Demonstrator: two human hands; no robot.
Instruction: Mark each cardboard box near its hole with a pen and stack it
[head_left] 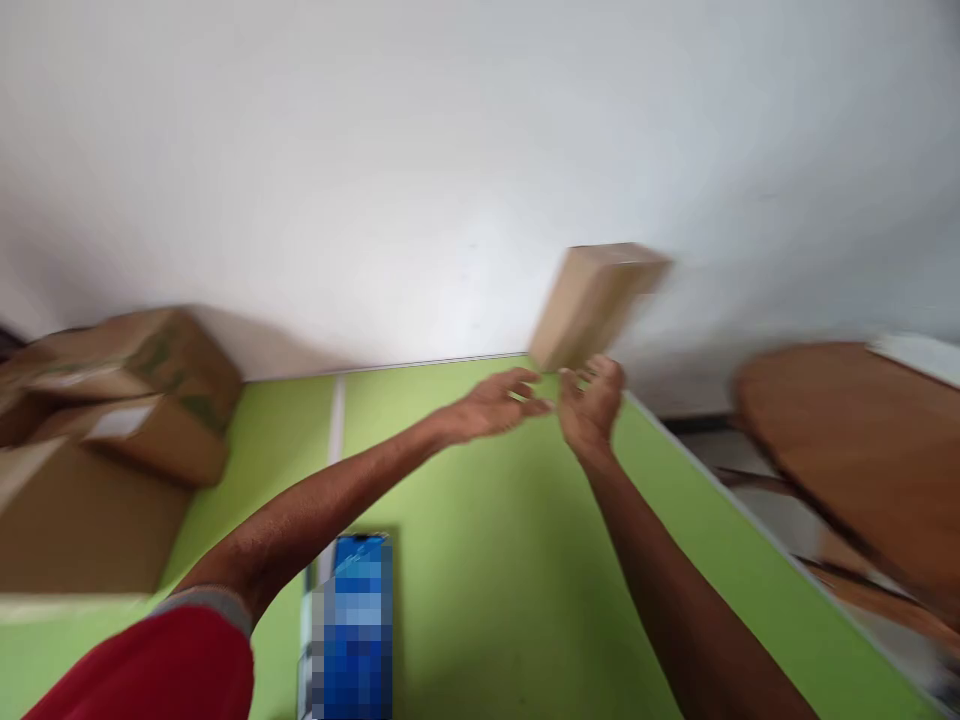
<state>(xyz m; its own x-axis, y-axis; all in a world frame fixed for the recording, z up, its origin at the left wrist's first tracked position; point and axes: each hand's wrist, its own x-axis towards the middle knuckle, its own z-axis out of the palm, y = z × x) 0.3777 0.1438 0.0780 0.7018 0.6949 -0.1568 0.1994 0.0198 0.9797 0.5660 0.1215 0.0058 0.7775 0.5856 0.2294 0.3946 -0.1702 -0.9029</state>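
A small brown cardboard box stands upright, slightly blurred, at the far right corner of the green table, close to the white wall. My left hand reaches towards it from the left with fingers stretched and thumb apart, holding nothing. Just in front of the box, my right hand has its fingers loosely bent and spread. Nothing shows in its grasp, and I cannot tell whether its fingertips touch the cardboard.
Several larger cardboard boxes are piled on the left of the green table. A phone with a blue, pixelated screen lies at the near edge. To the right, beyond the table edge, is a round-edged brown wooden tabletop.
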